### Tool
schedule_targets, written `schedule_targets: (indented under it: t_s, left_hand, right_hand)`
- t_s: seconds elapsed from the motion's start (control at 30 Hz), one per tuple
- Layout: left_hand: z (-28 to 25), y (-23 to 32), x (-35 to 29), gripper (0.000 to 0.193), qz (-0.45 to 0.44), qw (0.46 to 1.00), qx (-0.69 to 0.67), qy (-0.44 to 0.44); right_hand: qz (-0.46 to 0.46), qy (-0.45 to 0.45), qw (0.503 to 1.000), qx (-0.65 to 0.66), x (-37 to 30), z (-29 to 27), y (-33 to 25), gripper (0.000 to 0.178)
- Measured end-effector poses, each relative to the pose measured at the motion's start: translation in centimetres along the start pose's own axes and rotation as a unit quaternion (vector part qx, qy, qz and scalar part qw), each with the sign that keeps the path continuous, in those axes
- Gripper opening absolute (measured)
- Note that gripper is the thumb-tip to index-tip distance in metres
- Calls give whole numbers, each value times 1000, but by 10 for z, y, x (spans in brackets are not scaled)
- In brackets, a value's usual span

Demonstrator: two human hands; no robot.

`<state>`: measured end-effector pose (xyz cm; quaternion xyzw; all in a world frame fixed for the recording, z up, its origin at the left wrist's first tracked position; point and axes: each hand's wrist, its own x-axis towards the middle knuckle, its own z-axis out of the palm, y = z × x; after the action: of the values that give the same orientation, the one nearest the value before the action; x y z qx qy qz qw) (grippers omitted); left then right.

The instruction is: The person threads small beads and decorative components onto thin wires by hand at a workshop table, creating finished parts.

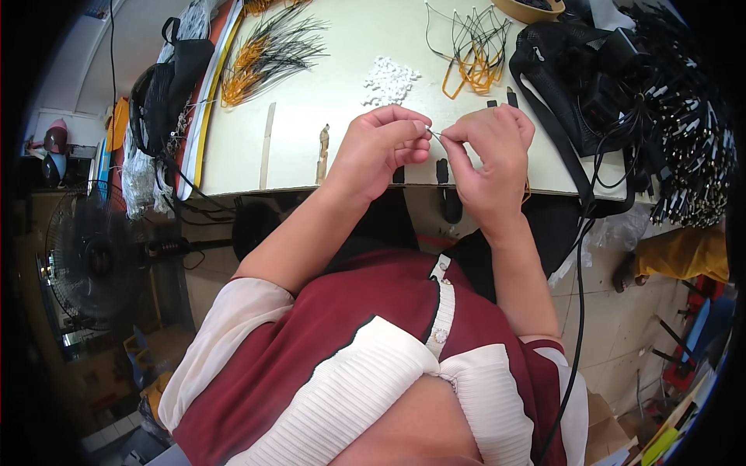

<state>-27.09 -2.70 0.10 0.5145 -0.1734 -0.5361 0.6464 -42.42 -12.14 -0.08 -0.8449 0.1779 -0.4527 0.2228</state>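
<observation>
Over the near part of the pale table [233, 155], my two hands almost meet. My left hand [377, 151] pinches a small white plastic connector [427, 127] between thumb and forefinger, mostly covered by the fingertips. Thin black wires [436, 134] span the small gap to my right hand [489, 155], whose thumb and forefinger are closed on them. Whether the wire ends sit inside the connector is too small to tell. Just beyond my hands lies a heap of small white connectors [390, 80].
Orange-and-black wires [268, 62] lie in a bundle at the far left, with another group [475, 68] at the far right. A black bag [571, 85] and a mass of black cables [691, 147] crowd the right side. A fan [97, 260] stands left.
</observation>
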Motion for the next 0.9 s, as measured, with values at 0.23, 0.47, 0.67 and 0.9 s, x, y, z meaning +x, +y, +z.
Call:
schedule_targets:
  t_s: [0.23, 0.47, 0.67, 0.9]
  left_hand:
    - [6, 0, -4, 11, -23, 999, -41, -12]
    - [7, -2, -6, 13, -29, 997, -62, -18]
    - [8, -2, -8, 14, -31, 997, -58, -29]
    - [9, -3, -9, 12, -41, 996, -77, -25]
  right_hand:
    - [-30, 13, 999, -29, -2, 0, -1, 15]
    - [-61, 12, 996, -69, -3, -3, -3, 15]
    - [-85, 20, 993, -82, -3, -3, -3, 15]
    - [-90, 10, 992, -86, -3, -5, -3, 15]
